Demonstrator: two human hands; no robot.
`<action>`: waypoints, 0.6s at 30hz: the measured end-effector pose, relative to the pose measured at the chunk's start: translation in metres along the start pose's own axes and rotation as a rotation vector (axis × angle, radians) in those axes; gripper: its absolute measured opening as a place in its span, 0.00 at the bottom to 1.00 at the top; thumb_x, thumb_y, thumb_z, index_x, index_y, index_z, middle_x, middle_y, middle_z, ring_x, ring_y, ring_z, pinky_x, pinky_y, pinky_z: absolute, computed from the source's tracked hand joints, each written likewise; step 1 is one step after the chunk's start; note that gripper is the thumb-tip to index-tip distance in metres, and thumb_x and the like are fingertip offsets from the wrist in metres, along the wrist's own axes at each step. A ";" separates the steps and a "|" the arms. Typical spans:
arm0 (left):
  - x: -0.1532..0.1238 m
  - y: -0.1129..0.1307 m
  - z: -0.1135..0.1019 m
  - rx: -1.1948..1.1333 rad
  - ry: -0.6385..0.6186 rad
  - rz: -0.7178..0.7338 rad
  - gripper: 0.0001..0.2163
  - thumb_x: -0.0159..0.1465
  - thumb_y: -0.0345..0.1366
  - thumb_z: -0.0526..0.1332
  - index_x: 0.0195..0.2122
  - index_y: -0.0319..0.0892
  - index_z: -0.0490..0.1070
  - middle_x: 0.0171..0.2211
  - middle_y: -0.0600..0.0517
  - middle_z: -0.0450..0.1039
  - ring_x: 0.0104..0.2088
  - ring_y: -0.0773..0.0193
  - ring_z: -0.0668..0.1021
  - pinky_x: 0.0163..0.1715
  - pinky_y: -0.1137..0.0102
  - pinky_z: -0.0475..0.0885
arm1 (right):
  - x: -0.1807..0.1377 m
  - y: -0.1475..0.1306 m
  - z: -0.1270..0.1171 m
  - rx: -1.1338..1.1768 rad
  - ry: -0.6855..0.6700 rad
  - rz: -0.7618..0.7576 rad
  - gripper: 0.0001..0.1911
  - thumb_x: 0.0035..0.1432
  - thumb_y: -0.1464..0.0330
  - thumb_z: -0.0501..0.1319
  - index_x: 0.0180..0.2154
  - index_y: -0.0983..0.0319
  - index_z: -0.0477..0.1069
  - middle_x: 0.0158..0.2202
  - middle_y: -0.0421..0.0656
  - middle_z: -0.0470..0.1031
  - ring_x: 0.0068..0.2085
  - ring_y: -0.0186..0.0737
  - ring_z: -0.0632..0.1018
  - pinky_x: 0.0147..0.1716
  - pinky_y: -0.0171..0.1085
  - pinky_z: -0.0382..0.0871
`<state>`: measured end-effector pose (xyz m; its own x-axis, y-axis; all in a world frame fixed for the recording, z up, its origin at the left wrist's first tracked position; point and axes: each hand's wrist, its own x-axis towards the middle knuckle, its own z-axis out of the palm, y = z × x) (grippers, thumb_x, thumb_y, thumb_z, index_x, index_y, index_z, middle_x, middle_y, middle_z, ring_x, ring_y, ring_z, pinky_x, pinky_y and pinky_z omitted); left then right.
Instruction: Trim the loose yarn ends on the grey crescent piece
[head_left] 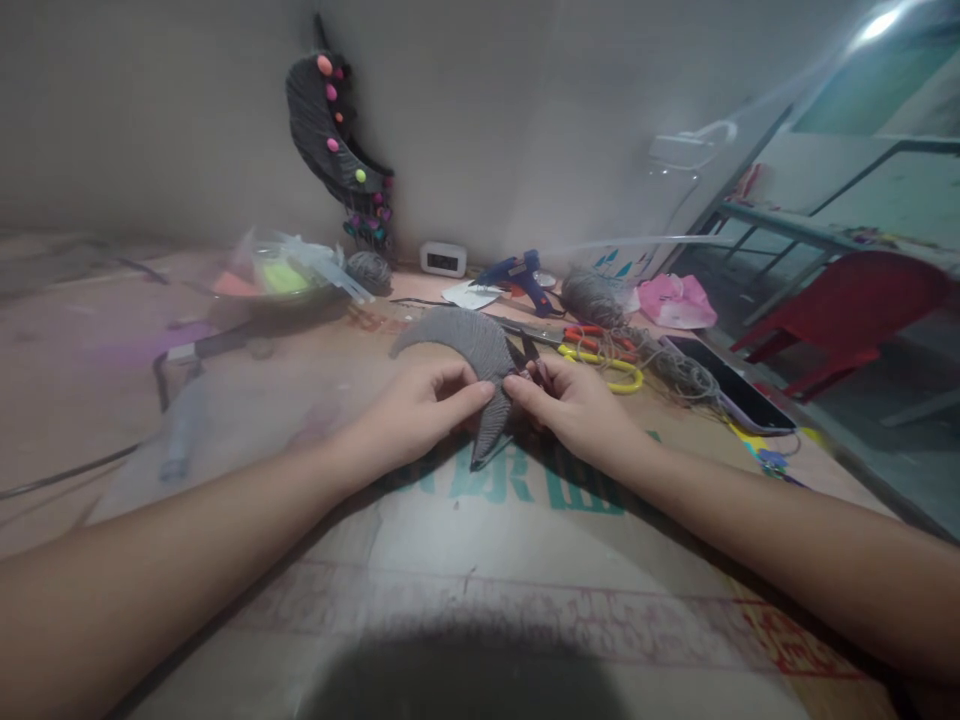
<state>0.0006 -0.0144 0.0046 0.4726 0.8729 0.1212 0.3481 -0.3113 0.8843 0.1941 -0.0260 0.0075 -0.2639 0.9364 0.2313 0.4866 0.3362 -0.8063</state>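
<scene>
Head view: the left grip (431,408) pinches a grey yarn-wrapped crescent (480,342) near its lower end, thumb on top. The right grip (576,405) is closed around a small dark-bladed tool (531,352), with its thumb tip at the crescent's right edge. So the crescent sits between both grips, over the bench (67,385); one end curves away beyond the left grip and the other points down between the hands. Whether it touches the surface beneath, I cannot tell.

Just beyond the right grip lie yellow-handled scissors (628,378) and a red-handled tool (592,331), near loose grey yarn (596,295). Farther past them is a blue glue gun (517,268). Out to the right of that grip rest a phone (731,385) and a pink bag (676,300). Well beyond the left grip stands a blurred bowl (300,298); high above it, a darker crescent (309,120) with coloured balls hangs against the wall.
</scene>
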 end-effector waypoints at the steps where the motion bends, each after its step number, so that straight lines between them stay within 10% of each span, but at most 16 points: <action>1: 0.000 0.001 0.000 -0.013 -0.002 0.007 0.16 0.64 0.44 0.56 0.22 0.41 0.65 0.20 0.56 0.65 0.21 0.70 0.67 0.21 0.74 0.60 | 0.000 0.000 0.000 0.005 -0.017 0.003 0.17 0.59 0.58 0.58 0.24 0.60 0.59 0.19 0.34 0.61 0.22 0.30 0.63 0.22 0.33 0.55; 18: -0.002 0.004 -0.001 -0.092 -0.099 0.028 0.13 0.66 0.40 0.54 0.25 0.41 0.66 0.22 0.56 0.65 0.24 0.69 0.68 0.25 0.74 0.62 | 0.000 -0.003 -0.003 0.048 0.048 -0.018 0.17 0.60 0.60 0.57 0.24 0.60 0.58 0.19 0.34 0.61 0.21 0.30 0.63 0.24 0.33 0.56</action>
<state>0.0000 -0.0169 0.0089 0.5604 0.8215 0.1053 0.2599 -0.2951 0.9194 0.1951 -0.0266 0.0116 -0.2315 0.9343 0.2712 0.4415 0.3493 -0.8265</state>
